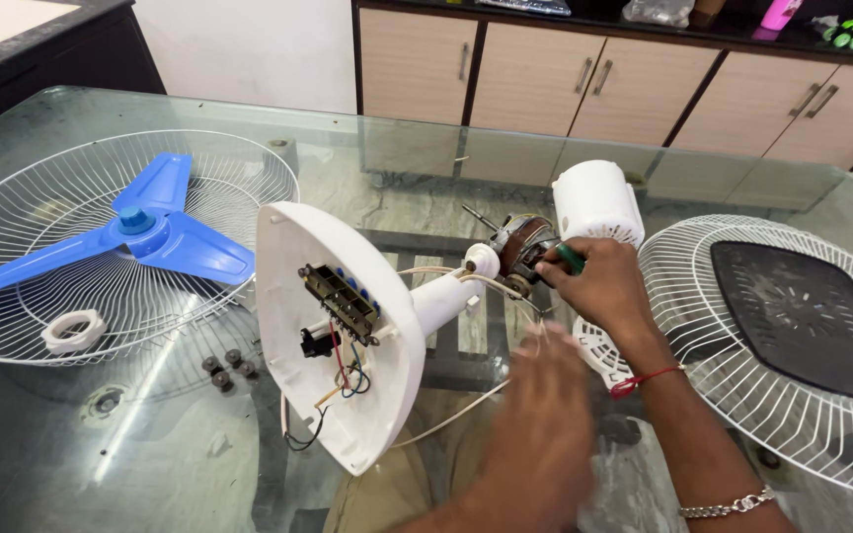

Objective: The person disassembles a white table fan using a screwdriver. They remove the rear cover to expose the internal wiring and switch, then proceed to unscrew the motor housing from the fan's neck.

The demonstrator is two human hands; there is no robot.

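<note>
On the glass surface [71, 464] lies a white fan stand [348, 326] on its side, its base open with the switch block [341, 301] and coloured wires showing. The right hand [599, 281] is at the motor [523, 247], its grip closed around a green-handled tool [571, 259]. The left hand [540, 424] is blurred near the white cable [446, 422]; its grip I cannot tell. The blue blade [140, 232] rests in a wire guard [12, 296], well apart on the left

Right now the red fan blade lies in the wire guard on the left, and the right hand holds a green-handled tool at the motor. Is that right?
Not quite. In the head view the fan blade lying in the wire guard on the left is blue, not red. The rest stands: the right hand holds a green-handled tool at the motor.
</note>
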